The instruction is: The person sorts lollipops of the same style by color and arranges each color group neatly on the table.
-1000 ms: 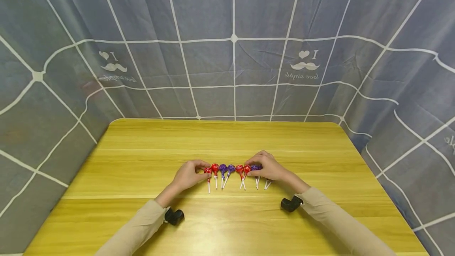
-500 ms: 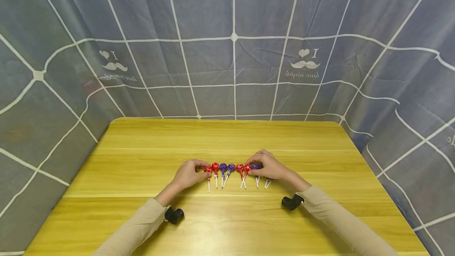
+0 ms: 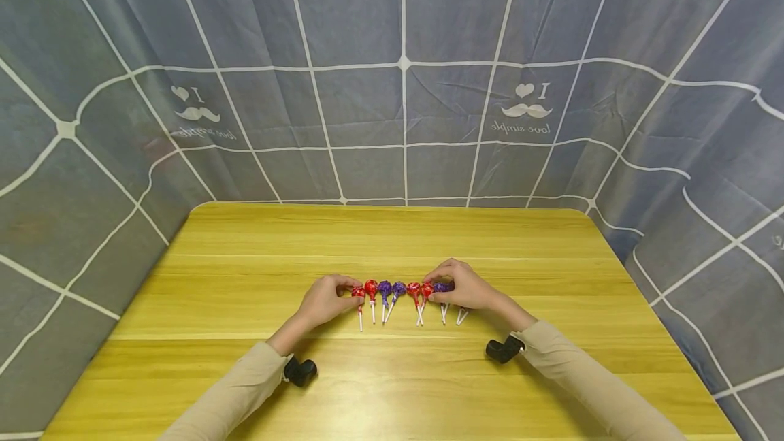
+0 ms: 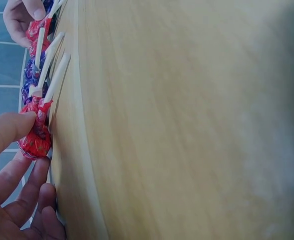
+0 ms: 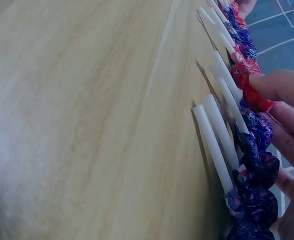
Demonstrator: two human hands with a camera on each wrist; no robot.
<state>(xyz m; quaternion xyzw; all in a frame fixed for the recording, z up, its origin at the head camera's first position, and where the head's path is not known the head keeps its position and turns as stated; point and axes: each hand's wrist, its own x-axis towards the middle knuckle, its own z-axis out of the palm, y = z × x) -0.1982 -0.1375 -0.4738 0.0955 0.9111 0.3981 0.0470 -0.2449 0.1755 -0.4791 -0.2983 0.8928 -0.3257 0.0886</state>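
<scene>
Several wrapped lollipops lie in a sideways row, white sticks towards the person. At the row's left end my left hand [image 3: 324, 299] pinches a red lollipop [image 4: 36, 142] by its wrapped head, between thumb and fingers. Beside it come another red lollipop [image 3: 371, 288] and two purple lollipops [image 3: 384, 288]. After a small gap, a red lollipop [image 3: 413, 289] crosses sticks with a second red lollipop [image 5: 251, 87], which my right hand [image 3: 463, 289] pinches between thumb and fingers. Further right, several purple lollipops [image 5: 256, 175] lie under the right hand, partly hidden in the head view.
The row lies across the middle of a yellow wood-grain table [image 3: 392, 373]. A grey curtain [image 3: 355, 107] with white grid lines stands behind the table and along both sides. Each sleeve cuff carries a black wrist camera [image 3: 300, 372].
Both hands stay almost in place. The stick end of the red lollipop in my right hand has shifted slightly right, closer to the stick it crosses.
</scene>
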